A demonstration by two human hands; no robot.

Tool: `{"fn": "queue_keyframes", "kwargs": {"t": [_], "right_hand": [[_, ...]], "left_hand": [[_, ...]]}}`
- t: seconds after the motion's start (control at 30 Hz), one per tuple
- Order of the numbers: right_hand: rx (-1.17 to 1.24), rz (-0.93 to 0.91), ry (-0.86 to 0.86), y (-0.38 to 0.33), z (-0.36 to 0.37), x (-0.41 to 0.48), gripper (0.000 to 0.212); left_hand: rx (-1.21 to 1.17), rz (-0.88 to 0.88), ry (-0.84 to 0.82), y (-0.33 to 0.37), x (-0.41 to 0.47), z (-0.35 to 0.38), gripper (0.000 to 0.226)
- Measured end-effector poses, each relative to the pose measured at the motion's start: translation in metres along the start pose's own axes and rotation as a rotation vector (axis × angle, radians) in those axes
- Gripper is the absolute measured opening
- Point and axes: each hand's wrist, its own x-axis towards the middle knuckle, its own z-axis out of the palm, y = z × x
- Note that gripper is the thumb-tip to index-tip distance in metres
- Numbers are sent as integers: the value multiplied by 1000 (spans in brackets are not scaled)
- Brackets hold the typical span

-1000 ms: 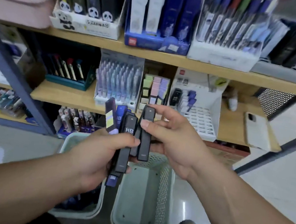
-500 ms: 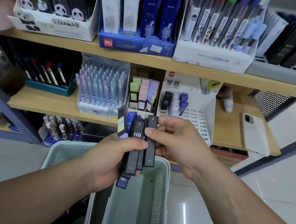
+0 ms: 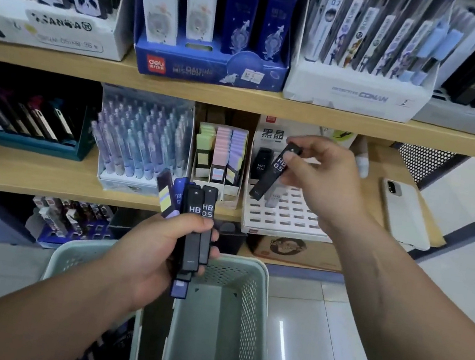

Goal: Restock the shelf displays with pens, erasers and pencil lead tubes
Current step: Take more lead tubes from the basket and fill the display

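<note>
The left hand grips a bundle of lead tubes upright above the gap between the left basket and the right basket, its fingers curled tight round it. Four tops show above the fist: one striped, one blue and two black marked HB. One blue end pokes out below. Whether more tubes hide behind, I cannot tell.

The right hand pinches one black tube marked HB 0.5 near its upper end, thumb against forefinger, the other fingers loosely curled. The tube tilts, lower end down and to the left, over the white rack on the middle shelf. Whether it touches the rack is unclear. In the rack one standing tube, black, is at the back left, just beside the held one. One pale tube shows partly under it.

Left of the rack stands an eraser box with three columns, green, pink and lilac. Next comes a pen box of lilac pens, then a teal box of dark pens. One phone lies flat at the shelf's right end.

The top shelf carries four displays: panda box, blue box, Conan box and grey box. The left basket holds dark packs, mostly hidden by the arm
</note>
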Motion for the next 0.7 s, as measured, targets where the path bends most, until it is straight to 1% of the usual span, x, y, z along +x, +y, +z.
{"fn": "queue_keyframes", "kwargs": {"t": [0.07,0.13,0.23,0.33,0.43,0.5,0.57,0.63,0.7], "right_hand": [[-94,-68,47,4,1,13,17],[-198,-134,34,8,3,22,17],[-370,-223,5,17,7,30,20],[-523,-306,19,22,11,34,23],[-517,-280,-11,21,9,40,23],[-475,-222,2,21,3,45,20],[-462,-192,68,23,-2,49,17],[-474,-210,105,26,-1,50,16],[-520,-247,70,27,5,48,14]], "left_hand": [[-2,-13,-3,-1,3,1,35],[-3,-18,-8,-1,4,3,33],[-11,-23,-21,-1,6,6,25],[-21,-22,-13,0,8,6,28],[-35,-23,-6,2,10,4,23],[-36,-21,2,3,11,2,30],[-37,-21,11,3,12,0,35],[-43,-19,15,3,12,-2,38],[-50,-14,20,3,12,-2,39]]}}
